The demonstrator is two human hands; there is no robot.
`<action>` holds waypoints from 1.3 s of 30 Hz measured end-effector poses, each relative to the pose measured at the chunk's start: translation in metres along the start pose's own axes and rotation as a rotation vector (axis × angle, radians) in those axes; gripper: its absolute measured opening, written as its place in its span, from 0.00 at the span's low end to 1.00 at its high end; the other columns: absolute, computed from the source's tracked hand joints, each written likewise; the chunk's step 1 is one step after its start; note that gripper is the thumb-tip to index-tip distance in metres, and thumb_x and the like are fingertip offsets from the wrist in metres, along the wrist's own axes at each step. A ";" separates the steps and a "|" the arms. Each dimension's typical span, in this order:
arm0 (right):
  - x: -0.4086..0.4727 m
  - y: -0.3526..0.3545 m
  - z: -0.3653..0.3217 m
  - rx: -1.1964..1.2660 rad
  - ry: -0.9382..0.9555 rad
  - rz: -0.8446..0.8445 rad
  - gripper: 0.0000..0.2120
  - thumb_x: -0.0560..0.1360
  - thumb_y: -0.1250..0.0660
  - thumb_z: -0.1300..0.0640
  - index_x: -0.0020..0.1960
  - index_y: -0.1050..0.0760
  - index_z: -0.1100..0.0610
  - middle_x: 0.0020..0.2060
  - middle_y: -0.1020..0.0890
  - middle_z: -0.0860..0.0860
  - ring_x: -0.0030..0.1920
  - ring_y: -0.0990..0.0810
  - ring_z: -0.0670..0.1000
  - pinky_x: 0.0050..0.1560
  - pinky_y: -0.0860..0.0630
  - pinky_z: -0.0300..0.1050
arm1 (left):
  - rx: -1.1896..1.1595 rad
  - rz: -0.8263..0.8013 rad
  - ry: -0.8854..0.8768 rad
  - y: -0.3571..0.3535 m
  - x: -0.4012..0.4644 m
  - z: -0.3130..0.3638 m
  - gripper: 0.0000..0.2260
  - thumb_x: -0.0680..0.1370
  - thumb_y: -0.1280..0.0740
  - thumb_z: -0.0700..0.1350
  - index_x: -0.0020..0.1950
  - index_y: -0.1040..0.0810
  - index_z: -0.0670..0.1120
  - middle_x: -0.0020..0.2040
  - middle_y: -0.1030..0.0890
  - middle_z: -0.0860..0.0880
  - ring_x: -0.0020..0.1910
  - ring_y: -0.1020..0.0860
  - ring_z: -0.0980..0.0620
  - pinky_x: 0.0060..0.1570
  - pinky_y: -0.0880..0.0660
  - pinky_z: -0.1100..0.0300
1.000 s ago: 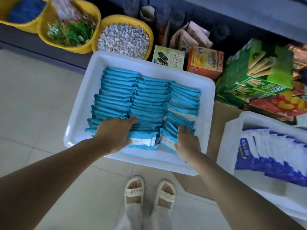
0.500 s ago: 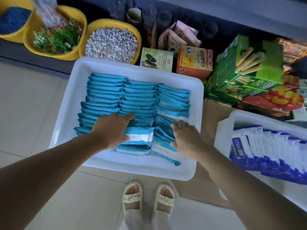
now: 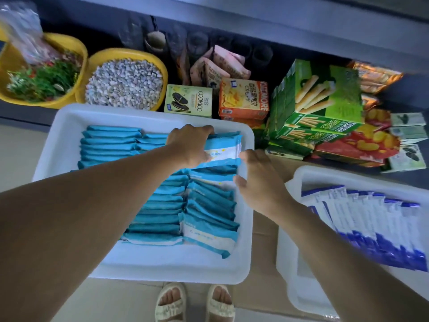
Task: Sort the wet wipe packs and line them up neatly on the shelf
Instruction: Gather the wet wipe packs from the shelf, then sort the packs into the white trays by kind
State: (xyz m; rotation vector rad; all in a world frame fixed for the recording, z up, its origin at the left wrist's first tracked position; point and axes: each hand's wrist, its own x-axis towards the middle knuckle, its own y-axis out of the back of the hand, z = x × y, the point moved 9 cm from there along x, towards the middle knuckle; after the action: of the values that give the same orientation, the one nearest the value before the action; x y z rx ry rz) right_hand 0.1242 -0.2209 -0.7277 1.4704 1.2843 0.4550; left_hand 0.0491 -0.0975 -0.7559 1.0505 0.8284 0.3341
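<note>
Pinched by the left hand, a teal pack is held left-to-right at upper centre; the spread right hand is touching its right end.

Pale tiled floor lies before a dark low shelf — dim, bluish light. Brown cardboard rests flat on the floor, near that shelf.
</note>
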 end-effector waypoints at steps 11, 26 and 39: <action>-0.007 -0.004 -0.011 -0.027 0.028 -0.050 0.29 0.77 0.35 0.49 0.73 0.43 0.53 0.65 0.34 0.52 0.65 0.32 0.52 0.59 0.30 0.46 | 0.226 0.182 0.093 0.006 -0.020 -0.014 0.33 0.73 0.29 0.53 0.71 0.41 0.43 0.66 0.33 0.42 0.64 0.33 0.42 0.59 0.32 0.47; -0.078 0.175 -0.105 -0.110 0.116 0.065 0.27 0.77 0.35 0.51 0.72 0.40 0.57 0.66 0.35 0.54 0.68 0.34 0.55 0.65 0.31 0.49 | -0.122 0.095 0.029 0.189 -0.153 0.022 0.13 0.80 0.38 0.49 0.63 0.30 0.50 0.58 0.22 0.48 0.50 0.22 0.45 0.51 0.24 0.50; -0.213 0.488 -0.188 -0.230 0.100 0.477 0.16 0.79 0.39 0.53 0.65 0.33 0.56 0.61 0.28 0.55 0.59 0.26 0.59 0.47 0.30 0.48 | 0.041 0.518 -0.154 0.486 -0.302 0.135 0.10 0.78 0.39 0.50 0.59 0.26 0.53 0.59 0.21 0.47 0.59 0.24 0.43 0.54 0.26 0.51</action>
State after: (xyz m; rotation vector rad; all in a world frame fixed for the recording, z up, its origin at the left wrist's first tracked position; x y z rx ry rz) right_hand 0.1222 -0.2413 -0.1637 1.5661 0.9117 0.9669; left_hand 0.0135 -0.1316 -0.1695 1.3066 0.4165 0.6648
